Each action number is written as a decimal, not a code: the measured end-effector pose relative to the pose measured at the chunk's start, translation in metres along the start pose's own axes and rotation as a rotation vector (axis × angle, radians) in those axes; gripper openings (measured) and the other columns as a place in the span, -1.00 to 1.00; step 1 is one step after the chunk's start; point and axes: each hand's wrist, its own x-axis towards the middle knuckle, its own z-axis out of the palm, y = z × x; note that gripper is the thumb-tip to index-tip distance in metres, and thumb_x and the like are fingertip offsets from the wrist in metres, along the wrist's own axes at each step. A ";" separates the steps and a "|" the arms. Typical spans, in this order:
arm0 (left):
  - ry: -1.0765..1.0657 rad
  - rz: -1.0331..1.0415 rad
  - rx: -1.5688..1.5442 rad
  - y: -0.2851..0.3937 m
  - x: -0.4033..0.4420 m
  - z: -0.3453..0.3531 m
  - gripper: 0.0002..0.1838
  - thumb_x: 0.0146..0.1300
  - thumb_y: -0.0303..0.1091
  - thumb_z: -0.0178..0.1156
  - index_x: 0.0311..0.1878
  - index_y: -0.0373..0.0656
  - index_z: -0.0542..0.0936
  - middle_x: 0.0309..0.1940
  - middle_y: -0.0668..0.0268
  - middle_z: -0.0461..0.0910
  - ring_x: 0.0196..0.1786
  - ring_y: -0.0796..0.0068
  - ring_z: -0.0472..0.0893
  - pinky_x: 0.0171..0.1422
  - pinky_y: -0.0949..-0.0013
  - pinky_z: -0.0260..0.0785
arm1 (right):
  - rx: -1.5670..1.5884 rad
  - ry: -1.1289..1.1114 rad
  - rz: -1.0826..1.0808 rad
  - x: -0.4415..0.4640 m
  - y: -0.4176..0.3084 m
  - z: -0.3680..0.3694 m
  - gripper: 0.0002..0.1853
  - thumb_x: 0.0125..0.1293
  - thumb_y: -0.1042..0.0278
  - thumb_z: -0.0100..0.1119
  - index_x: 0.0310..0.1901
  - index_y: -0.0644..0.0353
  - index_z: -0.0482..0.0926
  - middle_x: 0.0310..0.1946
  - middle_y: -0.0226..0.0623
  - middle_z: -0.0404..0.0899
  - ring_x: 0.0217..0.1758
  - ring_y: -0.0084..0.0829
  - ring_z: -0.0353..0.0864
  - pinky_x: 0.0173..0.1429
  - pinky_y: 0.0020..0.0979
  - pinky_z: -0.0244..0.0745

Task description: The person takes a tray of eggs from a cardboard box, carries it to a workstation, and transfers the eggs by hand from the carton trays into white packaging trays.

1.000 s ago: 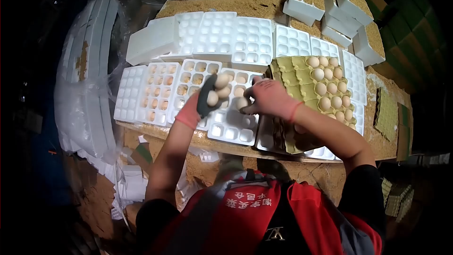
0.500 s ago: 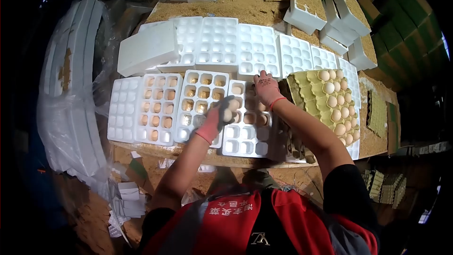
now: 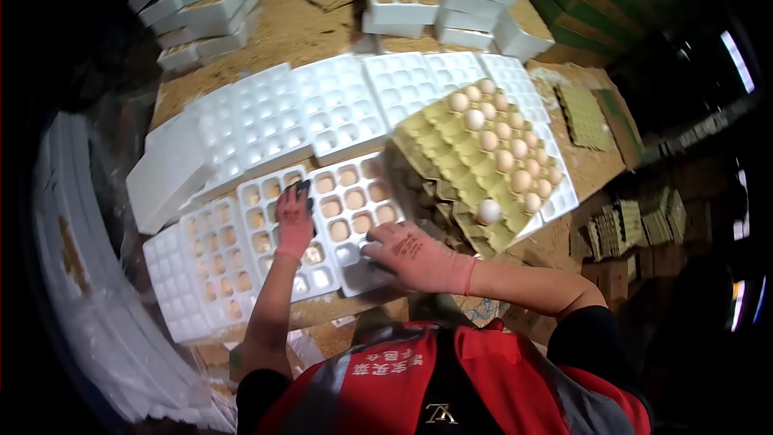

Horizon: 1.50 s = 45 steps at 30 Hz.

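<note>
My left hand, in a pink glove with dark fingertips, lies palm down over a white foam tray whose pockets hold brownish bits. Its fingers stretch away from me, and I see nothing in them. Beside it is another foam tray with eggs in its back rows. My right hand, gloved in pink, bends its fingers down over the front pockets of that tray; what is under them is hidden. Right of this hand, a yellowish pulp egg tray carries several loose eggs on its right half.
Foam trays line the back of the work surface, with a foam lid at left. A foam tray with eggs sits further left. Sawdust-topped foam boxes are stacked behind. Pulp trays stand at right.
My left hand has moved left, off the egg tray, and the eggs it held no longer show in it. My right hand has come toward me. More eggs sit in the foam tray. The view has shifted.
</note>
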 end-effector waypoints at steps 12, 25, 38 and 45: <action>0.151 0.150 -0.514 0.287 0.028 -0.147 -0.55 0.08 -0.40 0.40 0.10 -0.16 0.61 0.19 0.01 0.52 0.29 -0.11 0.43 0.34 -0.04 0.31 | -0.334 0.170 0.269 -0.240 0.154 -0.129 -0.49 0.16 0.58 0.14 0.19 0.06 0.48 0.09 -0.18 0.49 0.15 -0.11 0.49 0.19 -0.17 0.45; -0.300 -0.314 -1.403 0.440 0.068 -0.148 -0.62 0.19 -0.32 0.34 0.04 -0.23 0.52 -0.18 0.12 0.58 -0.09 0.12 0.60 0.10 0.19 0.46 | -0.105 0.026 0.353 -0.215 0.201 -0.179 -0.45 0.09 0.23 0.40 0.17 0.02 0.51 0.07 -0.10 0.46 -0.01 -0.07 0.64 0.03 -0.20 0.57; -0.377 -0.447 -1.244 0.397 0.126 -0.167 -0.59 0.28 -0.24 0.30 0.16 -0.15 0.54 -0.02 0.29 0.65 -0.05 0.50 0.63 -0.09 0.43 0.48 | -0.453 0.137 0.101 -0.156 0.250 -0.150 -0.43 -0.07 0.34 0.43 0.10 -0.08 0.62 0.23 -0.15 0.36 0.19 -0.03 0.44 0.14 -0.17 0.55; -0.205 0.232 0.405 0.402 0.160 -0.129 -0.48 0.24 0.02 0.27 0.15 -0.13 0.61 0.41 0.00 0.35 0.41 0.14 0.40 0.55 0.17 0.16 | 0.601 0.421 0.371 -0.174 0.220 -0.188 -0.60 0.23 0.19 0.37 0.03 0.27 0.70 0.05 -0.14 0.60 -0.01 -0.36 0.66 0.09 -0.37 0.55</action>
